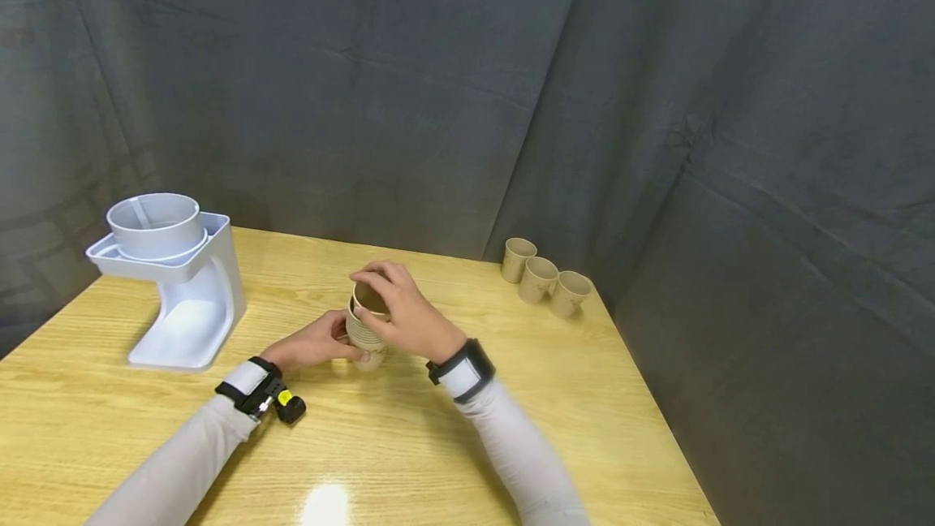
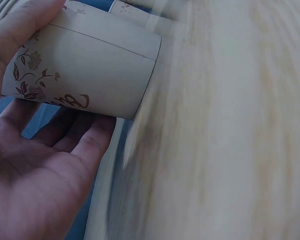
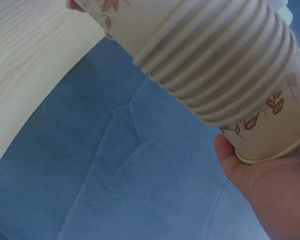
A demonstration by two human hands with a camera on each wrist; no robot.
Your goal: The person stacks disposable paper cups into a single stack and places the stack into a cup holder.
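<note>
A stack of nested beige paper cups [image 1: 364, 333] stands upright over the table, its rims showing as close ridges [image 3: 220, 55]. My left hand [image 1: 314, 341] grips the lowest cup [image 2: 90, 65], which has a brown flower print, thumb on one side and fingers around the other. From above, my right hand [image 1: 412, 315] pinches the top cup [image 1: 371, 299] at its rim. That top cup [image 3: 270, 132] sits partly raised out of the stack, so its printed side shows above the ridges in the right wrist view.
Three single paper cups [image 1: 539, 279] stand in a row at the table's back right. To the left is a white stand [image 1: 193, 323] with a round white bowl [image 1: 157, 226] on top. Dark curtains [image 1: 329, 88] close off the back and right of the wooden table [image 1: 351, 445].
</note>
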